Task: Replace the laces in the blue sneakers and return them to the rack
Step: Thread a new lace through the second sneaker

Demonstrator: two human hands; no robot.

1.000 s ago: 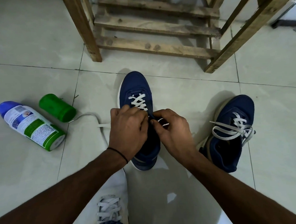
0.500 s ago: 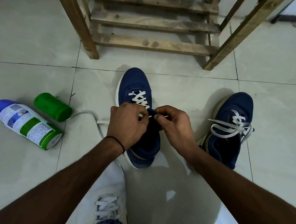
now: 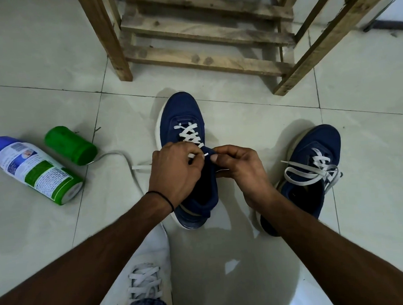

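- Blue sneaker [image 3: 184, 120] sits on the tiled floor at the centre of view, toe towards 12 o'clock, where the wooden rack [image 3: 202, 60] stands.
- Its white lace [image 3: 190, 135] crosses only the eyelets nearer the toe, so I judge the lacing about half done.
- On the shoe's 9 o'clock side the left hand [image 3: 173, 173] is curled over the upper, its fingertips pinching a lace tip.
- At the 3 o'clock side the right hand [image 3: 241, 171] pinches the edge of the upper by the next eyelet; the fingers hide which hole the tip is aimed at.
- To do this well:
  - keep the pinched edge turned outward so the hole stays open
  - feed the stiff tip in straight
  - draw the lace through flat, without twist
  - even both ends before the next cross
- A loose lace tail [image 3: 125, 159] trails towards 9 o'clock and reaches the green cap [image 3: 70, 146], where it could snag when pulled.
- Beside the cap lies a spray can [image 3: 34, 172].
- At 3 o'clock the second sneaker [image 3: 313, 145] lies laced and loosely tied, not yet on the rack.
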